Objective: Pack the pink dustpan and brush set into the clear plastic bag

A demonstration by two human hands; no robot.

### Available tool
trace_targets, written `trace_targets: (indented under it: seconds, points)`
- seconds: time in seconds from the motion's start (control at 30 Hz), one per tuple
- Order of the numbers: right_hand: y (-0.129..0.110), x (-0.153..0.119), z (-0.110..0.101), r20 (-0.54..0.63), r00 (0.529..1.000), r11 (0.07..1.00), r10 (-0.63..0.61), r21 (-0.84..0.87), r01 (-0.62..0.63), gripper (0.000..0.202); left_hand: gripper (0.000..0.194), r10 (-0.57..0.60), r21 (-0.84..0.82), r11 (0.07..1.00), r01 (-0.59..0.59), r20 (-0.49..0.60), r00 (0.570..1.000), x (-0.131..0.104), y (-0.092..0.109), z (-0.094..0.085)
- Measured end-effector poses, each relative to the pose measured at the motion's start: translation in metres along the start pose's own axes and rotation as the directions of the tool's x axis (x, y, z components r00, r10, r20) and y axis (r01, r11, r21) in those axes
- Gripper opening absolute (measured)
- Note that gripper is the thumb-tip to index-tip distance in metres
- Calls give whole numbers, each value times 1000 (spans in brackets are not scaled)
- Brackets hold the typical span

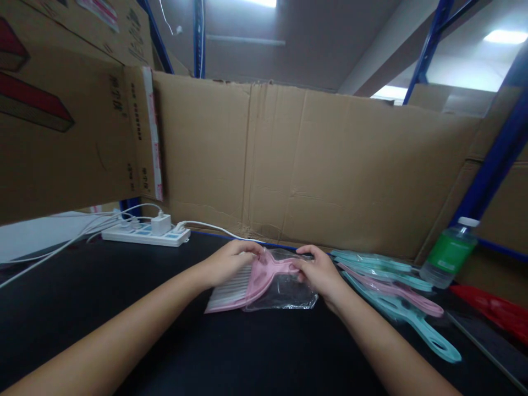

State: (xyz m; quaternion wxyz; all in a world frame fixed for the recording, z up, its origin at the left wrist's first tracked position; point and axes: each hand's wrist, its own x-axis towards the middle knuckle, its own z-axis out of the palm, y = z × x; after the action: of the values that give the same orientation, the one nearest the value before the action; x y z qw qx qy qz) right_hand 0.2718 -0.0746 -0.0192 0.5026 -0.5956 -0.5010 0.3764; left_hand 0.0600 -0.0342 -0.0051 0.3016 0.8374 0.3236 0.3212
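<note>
Pink comb (251, 280) lies btwn both hands, long axis L-R, half in clear bag (284, 289). Left hand (231, 263) pinches toothed end, right hand (319, 272) grips handle + bag; equally near.

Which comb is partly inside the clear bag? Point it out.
The pink comb between the left hand and right hand, handle in the clear bag; the comb pile lies bare alongside.

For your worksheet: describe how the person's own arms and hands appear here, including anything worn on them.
Both forearms are bare up to the picture's edge, with no sleeves visible. The left hand and the right hand wear no gloves, and no rings, watch or bracelets show. Fingernails look short and unpainted.
</note>
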Motion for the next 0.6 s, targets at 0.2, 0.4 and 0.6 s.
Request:
trace_targets:
  seconds: [0.2,0.4,0.6]
  points:
    - [-8,-7,0,-78,997,999,27,-45,-31,39,39,-123,-216,972,90,-147,981,1,-6,13]
    - [-14,-6,-8,-118,993,1000,27,-10,-29,57,20,-39,182,980,85,-242,970,-4,-3,5]
    - [-20,-5,-18,-120,992,999,32,35,-28,67,15,-59,278,950,140,-280,958,-4,-5,0]
